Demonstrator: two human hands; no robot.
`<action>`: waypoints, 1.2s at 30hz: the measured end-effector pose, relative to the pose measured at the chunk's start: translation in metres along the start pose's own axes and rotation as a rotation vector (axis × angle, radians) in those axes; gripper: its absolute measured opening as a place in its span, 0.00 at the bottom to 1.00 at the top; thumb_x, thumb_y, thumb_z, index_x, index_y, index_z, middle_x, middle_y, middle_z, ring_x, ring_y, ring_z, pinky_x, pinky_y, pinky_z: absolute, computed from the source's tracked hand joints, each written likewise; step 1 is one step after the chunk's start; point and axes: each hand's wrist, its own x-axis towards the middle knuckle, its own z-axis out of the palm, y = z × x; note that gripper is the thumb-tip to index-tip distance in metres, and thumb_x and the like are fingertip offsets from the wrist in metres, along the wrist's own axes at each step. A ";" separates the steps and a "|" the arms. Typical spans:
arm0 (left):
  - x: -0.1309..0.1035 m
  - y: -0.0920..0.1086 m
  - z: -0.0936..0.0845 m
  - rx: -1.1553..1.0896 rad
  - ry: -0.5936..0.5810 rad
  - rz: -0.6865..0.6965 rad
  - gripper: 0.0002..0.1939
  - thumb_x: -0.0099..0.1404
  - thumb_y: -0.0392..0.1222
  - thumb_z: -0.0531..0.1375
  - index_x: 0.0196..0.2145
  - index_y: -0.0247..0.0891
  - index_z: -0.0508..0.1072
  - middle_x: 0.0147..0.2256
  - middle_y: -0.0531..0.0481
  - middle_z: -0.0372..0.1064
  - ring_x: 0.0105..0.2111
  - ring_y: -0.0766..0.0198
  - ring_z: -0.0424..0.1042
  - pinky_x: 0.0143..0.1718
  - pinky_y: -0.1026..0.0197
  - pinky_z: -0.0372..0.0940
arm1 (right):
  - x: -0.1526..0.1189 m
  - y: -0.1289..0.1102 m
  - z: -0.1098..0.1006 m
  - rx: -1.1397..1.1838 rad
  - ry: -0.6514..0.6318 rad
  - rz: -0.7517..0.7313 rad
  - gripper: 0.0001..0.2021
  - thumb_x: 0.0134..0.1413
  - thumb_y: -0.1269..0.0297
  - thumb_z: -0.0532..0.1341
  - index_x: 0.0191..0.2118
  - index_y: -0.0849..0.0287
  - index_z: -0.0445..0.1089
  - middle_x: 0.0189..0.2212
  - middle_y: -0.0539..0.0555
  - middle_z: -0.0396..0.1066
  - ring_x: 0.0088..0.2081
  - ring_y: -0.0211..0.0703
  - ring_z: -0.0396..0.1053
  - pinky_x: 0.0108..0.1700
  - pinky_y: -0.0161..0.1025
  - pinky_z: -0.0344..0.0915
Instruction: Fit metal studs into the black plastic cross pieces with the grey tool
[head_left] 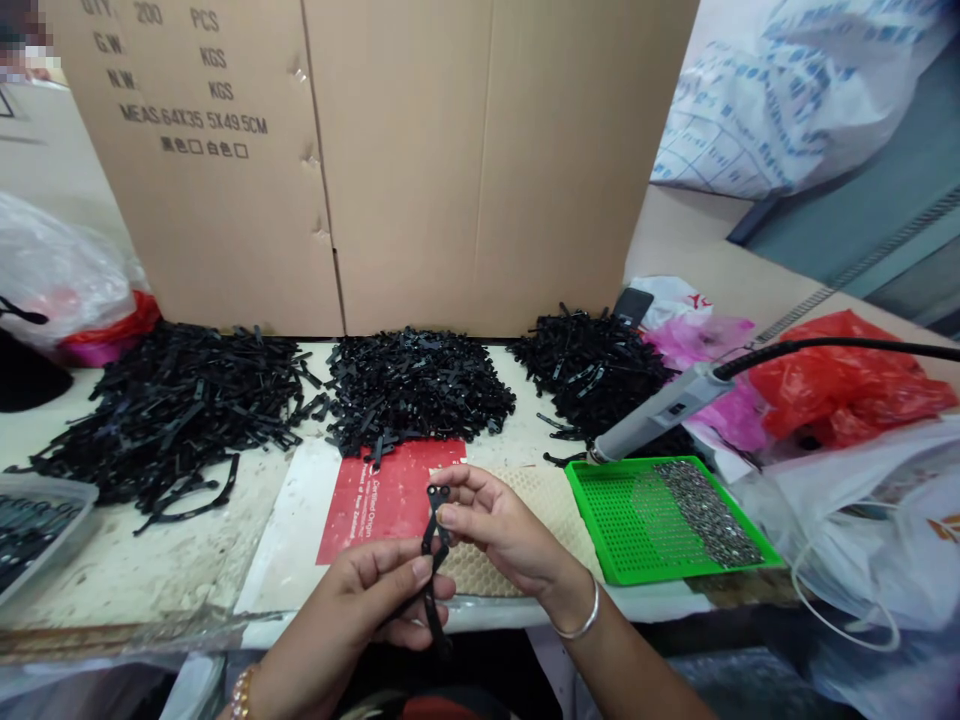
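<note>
Cardboard box (390,150): it fills the upper middle of the frame and stands behind your bench like a wall, with printed letters at its upper left.
Bench (150,570): the pale top runs across the middle of the frame, from the left edge to the bags on the right.
Left pile (172,405): the widest heap of black strips, at the middle left, just in front of the box.
Middle pile (420,385): a rounder heap of small black pieces at the centre, near the red card.
Right pile (592,370): a third black heap, right of centre, touching the pink bag behind it.
Red bag (847,385): it lies crumpled at the middle right, under the black cable.
Green tray (622,530): it sits at the lower right of centre, with grey small parts along its right side.
Red card (386,500): it lies flat just above your hands.
Grey tool (660,410): it lies tilted, with its tip at the upper corner of the tray.
Right hand (499,525): your fingers pinch the upper end of the black part.
Left hand (375,600): your fingers are closed around the lower end of the same part.
Black part (433,545): a thin strip, nearly upright, at the lower centre of the frame between your two hands.
</note>
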 end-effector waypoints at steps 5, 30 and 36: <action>0.001 0.003 0.000 0.019 0.016 -0.005 0.18 0.56 0.51 0.65 0.39 0.35 0.77 0.34 0.43 0.77 0.27 0.68 0.70 0.28 0.70 0.66 | 0.002 0.003 0.001 0.065 0.023 0.033 0.19 0.44 0.66 0.72 0.43 0.60 0.69 0.32 0.49 0.68 0.30 0.31 0.67 0.31 0.27 0.63; 0.010 0.003 -0.004 0.061 0.071 -0.006 0.19 0.52 0.53 0.66 0.34 0.33 0.76 0.32 0.43 0.77 0.25 0.66 0.70 0.27 0.67 0.66 | 0.005 0.003 -0.005 -0.027 -0.040 0.008 0.16 0.48 0.68 0.70 0.43 0.59 0.68 0.33 0.50 0.68 0.32 0.32 0.67 0.33 0.27 0.64; 0.011 0.004 -0.003 0.101 0.130 0.040 0.19 0.52 0.54 0.66 0.32 0.34 0.78 0.32 0.45 0.76 0.27 0.66 0.70 0.28 0.67 0.66 | 0.002 -0.007 -0.003 -0.178 -0.006 -0.058 0.17 0.46 0.67 0.71 0.43 0.59 0.69 0.37 0.50 0.68 0.32 0.30 0.68 0.36 0.27 0.64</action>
